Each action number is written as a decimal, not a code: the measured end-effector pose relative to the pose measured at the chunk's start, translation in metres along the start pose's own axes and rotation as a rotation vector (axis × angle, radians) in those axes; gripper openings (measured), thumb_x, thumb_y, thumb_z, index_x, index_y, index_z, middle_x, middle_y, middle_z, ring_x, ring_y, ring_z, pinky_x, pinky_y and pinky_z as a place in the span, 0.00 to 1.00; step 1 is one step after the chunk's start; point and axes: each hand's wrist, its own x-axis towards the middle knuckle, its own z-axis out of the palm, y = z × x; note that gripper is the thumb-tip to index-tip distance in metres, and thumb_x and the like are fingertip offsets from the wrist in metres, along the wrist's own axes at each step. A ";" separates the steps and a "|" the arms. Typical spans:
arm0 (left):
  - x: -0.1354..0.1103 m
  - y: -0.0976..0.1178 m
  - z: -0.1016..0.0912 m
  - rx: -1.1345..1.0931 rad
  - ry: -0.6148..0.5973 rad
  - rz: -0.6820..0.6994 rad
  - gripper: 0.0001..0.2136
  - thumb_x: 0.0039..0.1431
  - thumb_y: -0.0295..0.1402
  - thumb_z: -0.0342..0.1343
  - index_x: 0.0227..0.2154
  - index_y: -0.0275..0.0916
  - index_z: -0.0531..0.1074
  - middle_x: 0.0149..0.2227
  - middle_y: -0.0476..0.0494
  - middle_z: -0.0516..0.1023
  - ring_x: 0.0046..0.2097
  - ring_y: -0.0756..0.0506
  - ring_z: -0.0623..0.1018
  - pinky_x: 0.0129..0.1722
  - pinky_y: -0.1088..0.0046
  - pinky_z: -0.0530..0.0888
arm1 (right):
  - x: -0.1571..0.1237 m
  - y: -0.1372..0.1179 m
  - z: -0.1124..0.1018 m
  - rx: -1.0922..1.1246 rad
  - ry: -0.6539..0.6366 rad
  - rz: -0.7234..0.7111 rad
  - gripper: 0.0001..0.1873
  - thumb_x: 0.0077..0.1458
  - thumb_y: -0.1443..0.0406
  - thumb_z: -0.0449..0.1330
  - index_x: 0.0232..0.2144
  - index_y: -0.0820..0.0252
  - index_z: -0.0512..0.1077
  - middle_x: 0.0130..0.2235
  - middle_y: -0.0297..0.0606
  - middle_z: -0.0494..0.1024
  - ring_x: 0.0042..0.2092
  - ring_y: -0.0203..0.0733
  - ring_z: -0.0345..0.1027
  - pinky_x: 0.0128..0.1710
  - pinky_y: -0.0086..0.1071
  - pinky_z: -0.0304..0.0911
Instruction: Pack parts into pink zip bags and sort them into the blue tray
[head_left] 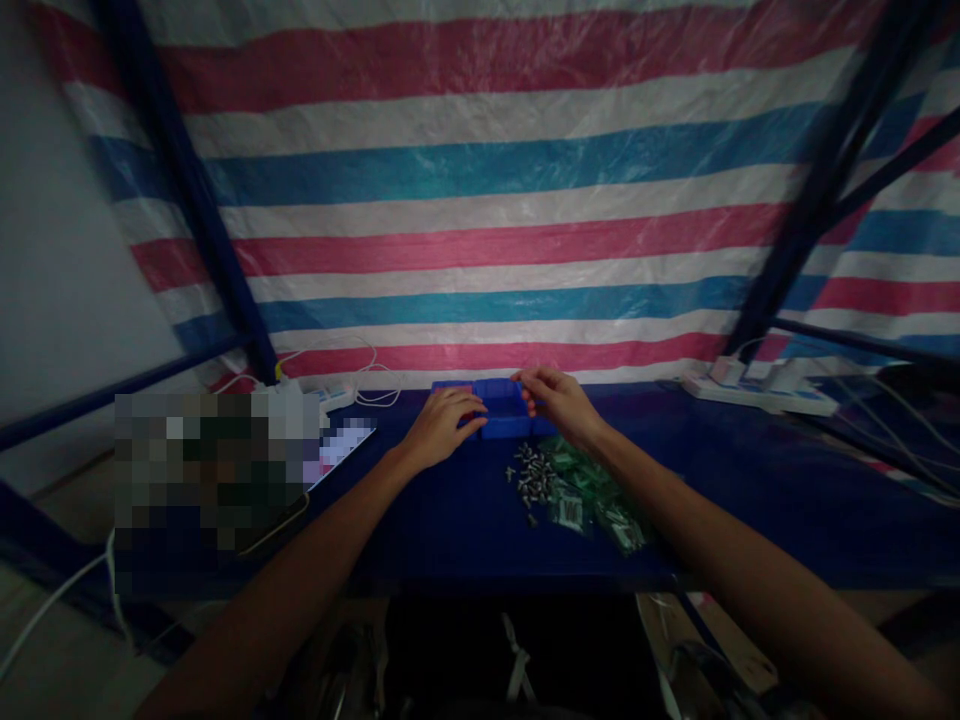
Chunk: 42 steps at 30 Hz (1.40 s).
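A blue plastic block tray (499, 408) lies on the dark blue table (750, 480) at the far middle. My left hand (442, 425) rests on its left end, fingers curled over the edge. My right hand (556, 400) reaches to its right top corner with the fingertips pinched together; what they hold, if anything, is too small to see. Just in front of the tray lies a heap of small silvery metal parts (531, 478), and beside it several green transparent bags (592, 495) under my right wrist.
A phone (341, 445) and a blurred patch sit at the left. White cables (360, 375) and a power strip (757, 390) run along the back edge. A striped tarp (480, 200) hangs behind, crossed by dark blue frame bars (187, 190).
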 end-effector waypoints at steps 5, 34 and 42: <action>-0.001 -0.002 0.001 -0.002 0.003 -0.002 0.11 0.71 0.40 0.58 0.51 0.45 0.78 0.56 0.46 0.81 0.61 0.40 0.74 0.63 0.54 0.68 | -0.001 0.001 -0.005 -0.498 0.030 -0.368 0.08 0.61 0.58 0.64 0.39 0.56 0.77 0.35 0.39 0.75 0.36 0.44 0.71 0.38 0.40 0.67; -0.001 0.000 0.000 -0.006 -0.022 -0.029 0.12 0.70 0.39 0.59 0.52 0.45 0.78 0.57 0.46 0.81 0.64 0.39 0.73 0.65 0.52 0.66 | -0.004 -0.003 0.002 -0.145 -0.096 -0.142 0.20 0.55 0.50 0.70 0.43 0.54 0.75 0.36 0.40 0.81 0.32 0.42 0.71 0.26 0.34 0.68; -0.001 0.001 0.000 0.007 -0.012 -0.021 0.12 0.71 0.40 0.59 0.52 0.44 0.78 0.56 0.46 0.81 0.62 0.40 0.74 0.65 0.53 0.66 | -0.006 -0.002 0.001 0.016 -0.139 -0.016 0.18 0.58 0.51 0.68 0.43 0.55 0.79 0.42 0.41 0.82 0.29 0.36 0.64 0.25 0.30 0.62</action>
